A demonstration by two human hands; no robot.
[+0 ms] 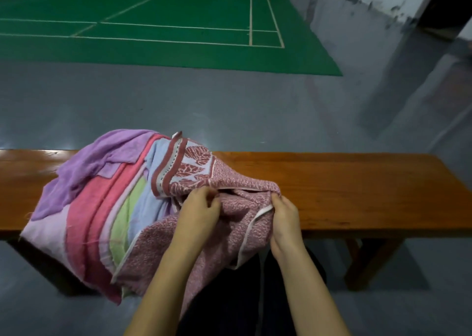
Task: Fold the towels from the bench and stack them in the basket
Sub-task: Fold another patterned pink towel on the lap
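Observation:
A heap of towels lies on the wooden bench, left of its middle. On top at the right is a maroon-and-white patterned towel with a leaf border. My left hand pinches its upper edge. My right hand grips its white-trimmed edge further right. Part of this towel hangs over the bench's front edge. Under it lie a striped towel in pink, green and pale blue, and a purple towel at the back left. No basket is in view.
The right half of the bench top shows bare wood. Grey floor runs behind the bench, with a green court mat beyond. A grey wall stands at the far right.

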